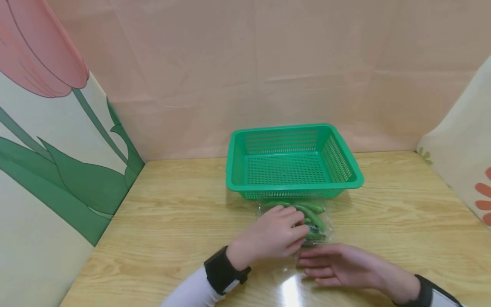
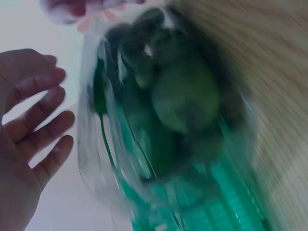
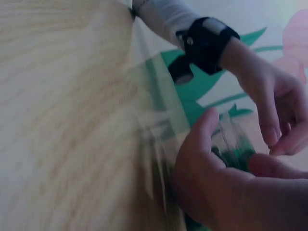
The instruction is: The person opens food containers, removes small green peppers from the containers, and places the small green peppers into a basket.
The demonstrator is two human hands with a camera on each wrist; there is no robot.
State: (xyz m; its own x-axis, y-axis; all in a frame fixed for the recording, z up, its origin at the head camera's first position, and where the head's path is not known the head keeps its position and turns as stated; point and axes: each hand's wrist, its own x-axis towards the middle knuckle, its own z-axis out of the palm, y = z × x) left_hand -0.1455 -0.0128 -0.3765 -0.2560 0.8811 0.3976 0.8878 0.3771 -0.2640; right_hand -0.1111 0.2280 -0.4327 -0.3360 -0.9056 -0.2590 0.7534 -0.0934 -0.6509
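Observation:
A clear plastic bag of long green peppers (image 1: 315, 216) lies on the table against the near side of a green basket (image 1: 295, 187). My left hand (image 1: 274, 233) is over the bag, fingers curled, thumb and fingertips pinching at its plastic. In the right wrist view, the tips of the left hand (image 3: 284, 113) meet beside the bag. My right hand (image 1: 341, 266) lies just in front of the bag with fingers extended and slightly apart, gripping nothing. Close up in the left wrist view, the peppers (image 2: 185, 96) are blurred behind wrinkled plastic; the right hand (image 2: 33, 115) shows at the left.
The basket's slatted floor (image 1: 285, 168) shows bare. A wooden table (image 1: 172, 204) spreads out around it. A pink backdrop (image 1: 245, 76) closes off the back, with tulip-printed panels (image 1: 57, 128) on the left and a flower-printed cloth (image 1: 460, 149) on the right.

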